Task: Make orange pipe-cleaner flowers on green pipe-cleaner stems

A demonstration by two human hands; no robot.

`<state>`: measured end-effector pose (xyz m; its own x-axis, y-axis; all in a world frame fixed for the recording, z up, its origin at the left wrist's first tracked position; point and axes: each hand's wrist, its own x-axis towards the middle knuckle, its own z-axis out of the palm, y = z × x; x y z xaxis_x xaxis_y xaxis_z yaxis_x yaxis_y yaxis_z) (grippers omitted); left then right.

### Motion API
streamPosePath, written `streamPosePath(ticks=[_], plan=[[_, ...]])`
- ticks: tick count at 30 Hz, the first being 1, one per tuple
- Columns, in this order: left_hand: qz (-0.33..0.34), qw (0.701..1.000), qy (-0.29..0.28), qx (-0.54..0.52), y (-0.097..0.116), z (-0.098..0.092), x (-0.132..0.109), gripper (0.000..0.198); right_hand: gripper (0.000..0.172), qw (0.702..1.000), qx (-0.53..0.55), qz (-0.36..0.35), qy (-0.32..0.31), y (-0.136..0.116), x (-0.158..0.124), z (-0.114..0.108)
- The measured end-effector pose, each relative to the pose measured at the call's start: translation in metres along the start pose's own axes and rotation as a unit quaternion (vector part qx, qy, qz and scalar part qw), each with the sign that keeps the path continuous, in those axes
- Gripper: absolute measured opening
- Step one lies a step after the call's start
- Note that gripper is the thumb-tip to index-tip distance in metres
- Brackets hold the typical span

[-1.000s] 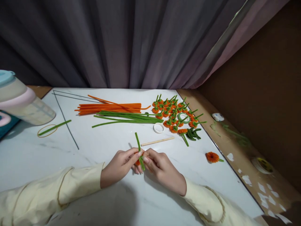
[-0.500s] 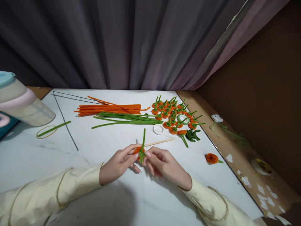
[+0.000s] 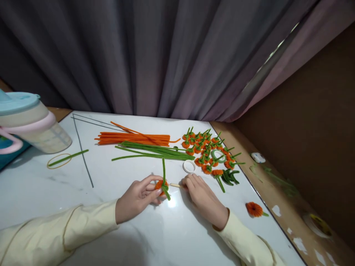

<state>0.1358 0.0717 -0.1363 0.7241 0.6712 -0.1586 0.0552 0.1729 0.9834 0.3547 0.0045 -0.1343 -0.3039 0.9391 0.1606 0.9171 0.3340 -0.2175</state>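
Note:
My left hand (image 3: 140, 195) is closed on a small orange pipe-cleaner pumpkin (image 3: 159, 185), its green stem pointing up and a green leaf piece hanging at its front. My right hand (image 3: 201, 195) pinches a thin wooden stick (image 3: 175, 185) close above the table, the stick's tip pointing left at the pumpkin. Whether the tip touches the pumpkin I cannot tell. Just beyond the right hand lies a white ring (image 3: 189, 166). Past the hands are a bundle of green pipe cleaners (image 3: 155, 151) and a bundle of orange pipe cleaners (image 3: 135, 139).
Several finished pumpkins (image 3: 206, 169) crowd the back right around a roll of green tape (image 3: 219, 156), with dark green curled pieces (image 3: 229, 177) beside them. One orange pumpkin (image 3: 254, 209) lies apart at right. A large cup (image 3: 47, 129) stands at left, near a rubber band (image 3: 50, 165).
My right hand has let go of the pumpkin's green part and taken up the wooden stick from the table. The left hand still holds the pumpkin. The view has tilted slightly upward.

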Motion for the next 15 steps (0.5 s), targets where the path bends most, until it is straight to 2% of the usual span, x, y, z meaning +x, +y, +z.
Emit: streamPosePath(ticks=[2,5,7,9,11,13,15], plan=[[-0.009,1.0,0.015,-0.026,0.002,-0.004,0.004,0.046,0.019,0.999,0.044,0.012,-0.003,0.005,0.004,-0.004],[-0.024,0.996,0.03,-0.079,0.006,-0.011,0.011,0.049,0.009,0.975,0.218,0.053,-0.006,0.006,0.018,-0.02],[-0.021,0.995,0.045,-0.089,0.008,-0.015,0.014,0.052,0.016,0.93,0.354,0.096,-0.034,0.0,0.029,-0.032],[-0.011,0.996,0.061,-0.066,0.009,-0.016,0.016,0.055,0.026,0.842,0.511,0.152,-0.089,-0.011,0.039,-0.043],[0.001,0.997,0.068,-0.024,0.008,-0.016,0.016,0.05,0.042,0.772,0.597,0.194,-0.098,-0.022,0.044,-0.048],[0.017,0.998,0.064,0.02,0.007,-0.015,0.015,0.042,0.057,0.735,0.628,0.231,-0.109,-0.031,0.046,-0.047],[0.039,0.997,0.043,0.057,0.005,-0.014,0.013,0.034,0.06,0.734,0.62,0.251,-0.118,-0.037,0.048,-0.041]])
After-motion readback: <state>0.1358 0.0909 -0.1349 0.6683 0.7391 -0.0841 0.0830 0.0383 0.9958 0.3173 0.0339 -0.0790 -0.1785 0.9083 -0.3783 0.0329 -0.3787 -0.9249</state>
